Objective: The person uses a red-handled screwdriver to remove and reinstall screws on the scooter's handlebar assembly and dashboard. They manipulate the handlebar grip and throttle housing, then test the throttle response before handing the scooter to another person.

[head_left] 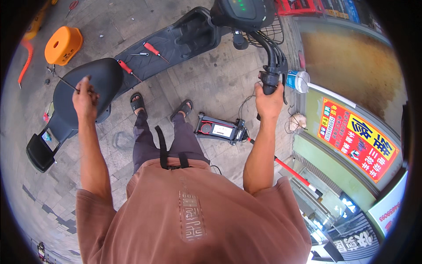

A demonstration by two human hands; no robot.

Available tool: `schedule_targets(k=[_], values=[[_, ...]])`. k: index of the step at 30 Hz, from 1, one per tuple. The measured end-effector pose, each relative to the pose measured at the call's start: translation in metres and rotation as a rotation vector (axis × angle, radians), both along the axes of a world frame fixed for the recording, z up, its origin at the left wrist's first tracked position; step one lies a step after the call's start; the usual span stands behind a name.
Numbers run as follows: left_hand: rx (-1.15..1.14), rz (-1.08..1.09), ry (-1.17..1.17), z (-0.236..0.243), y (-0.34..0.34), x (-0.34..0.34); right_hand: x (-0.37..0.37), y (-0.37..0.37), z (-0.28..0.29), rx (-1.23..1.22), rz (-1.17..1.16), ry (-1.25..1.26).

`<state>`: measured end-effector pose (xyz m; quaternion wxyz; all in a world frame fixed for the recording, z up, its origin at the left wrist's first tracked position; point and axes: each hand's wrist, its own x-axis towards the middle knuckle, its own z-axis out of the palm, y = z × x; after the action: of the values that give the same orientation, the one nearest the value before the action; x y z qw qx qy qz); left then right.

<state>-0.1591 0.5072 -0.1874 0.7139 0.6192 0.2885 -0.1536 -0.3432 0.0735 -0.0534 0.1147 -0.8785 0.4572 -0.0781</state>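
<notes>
An electric scooter stands across in front of me, with its black seat (94,79) at the left and its lit display (242,9) at the top. My left hand (85,99) is raised over the seat, fingers closed on a thin dark rod (67,82) that points up and left; its exact kind is unclear. With my right hand (269,103) I grip the scooter's black handlebar grip (269,88), beside the brake lever (284,90). On the grey footboard (169,46) lie two red-handled screwdrivers (151,48) and a small metal tool (140,54).
An orange stool (63,45) stands beyond the seat. Near my feet is a black floor jack (220,130), its red handle (299,176) reaching right. A white-and-blue bucket (299,82) sits by the shopfront, under the handlebar. A red coiled hose (27,61) hangs far left.
</notes>
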Motion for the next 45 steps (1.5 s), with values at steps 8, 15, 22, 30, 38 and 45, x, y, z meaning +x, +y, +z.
schedule_targets(k=[8, 15, 22, 30, 38, 45], values=[[-0.096, 0.041, 0.201, -0.040, 0.028, 0.040, 0.006, -0.002, 0.006, -0.054, 0.042, 0.024], [-0.073, 0.064, 0.237, -0.043, 0.026, 0.042, 0.010, -0.032, 0.020, -0.108, 0.079, 0.098], [-0.038, 0.070, 0.266, -0.046, 0.026, 0.044, 0.014, -0.096, 0.030, -0.120, 0.264, 0.077], [-0.026, 0.043, 0.267, -0.047, 0.029, 0.045, 0.040, -0.103, 0.051, -0.080, 0.053, 0.363], [-0.005, 0.031, 0.294, -0.052, 0.032, 0.047, 0.034, -0.068, 0.038, -0.253, -0.026, 0.171], [-0.012, -0.010, 0.305, -0.051, 0.034, 0.049, 0.042, -0.064, 0.046, -0.186, -0.134, 0.291]])
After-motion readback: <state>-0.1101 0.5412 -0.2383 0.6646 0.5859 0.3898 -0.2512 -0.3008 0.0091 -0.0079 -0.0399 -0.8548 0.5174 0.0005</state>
